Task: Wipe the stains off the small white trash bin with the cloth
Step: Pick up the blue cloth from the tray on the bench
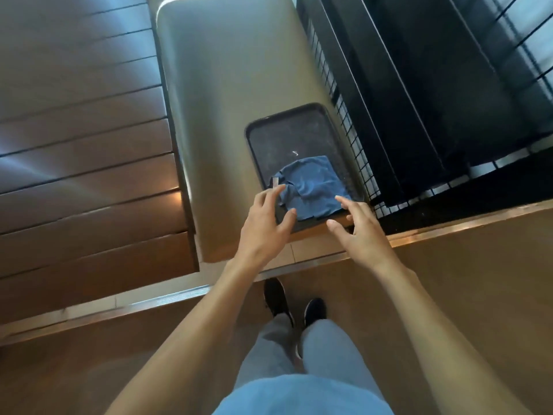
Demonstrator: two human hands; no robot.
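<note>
The bin [227,85] stands tall by the wall, seen from the top. Its lid [287,136] is dark w/ a dark rim. A blue cloth [311,187] lies crumpled on the near part of the lid (a small pale tag sticks out at its left edge). The left hand [263,226] is spread wide over the lid's near-left edge, fingers straight, holding nothing. The right hand [362,232] is spread too, just by the cloth's right corner, also holding nothing. Black grid rack [353,139] sits right of the bin. Below: gray pants, black shoes [314,310], wood floor.
</note>
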